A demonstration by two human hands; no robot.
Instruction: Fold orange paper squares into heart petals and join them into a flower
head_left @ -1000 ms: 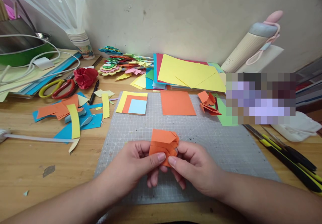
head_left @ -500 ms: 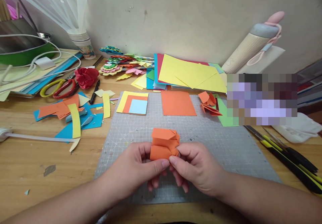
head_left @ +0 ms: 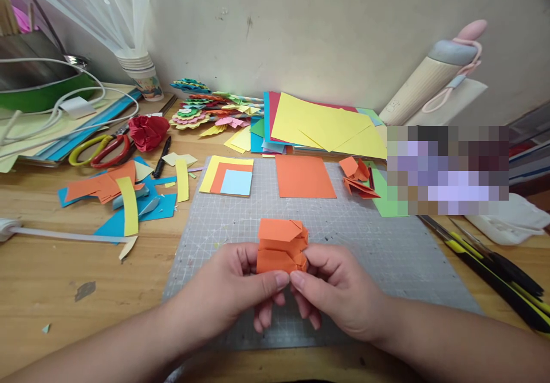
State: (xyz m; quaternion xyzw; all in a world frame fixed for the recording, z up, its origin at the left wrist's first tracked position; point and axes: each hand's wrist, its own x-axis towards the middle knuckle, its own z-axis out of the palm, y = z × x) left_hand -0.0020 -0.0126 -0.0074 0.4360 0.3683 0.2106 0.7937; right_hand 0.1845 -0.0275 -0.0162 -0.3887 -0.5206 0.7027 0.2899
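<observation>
Our left hand (head_left: 240, 274) and right hand (head_left: 341, 285), close together, pinch a folded orange paper piece (head_left: 280, 244) above the gridded grey cutting mat (head_left: 369, 228). We see its two crisp matte bands parted by a groove, angular tucks at one end. A flat orange square (head_left: 306, 176) lies on the mat's far side.

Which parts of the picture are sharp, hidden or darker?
All in the head view: the folded orange paper piece looks fairly sharp; square mosaic blocks hide an area below the cream cylindrical bottle; the pale grey wall darkens toward the upper right.
</observation>
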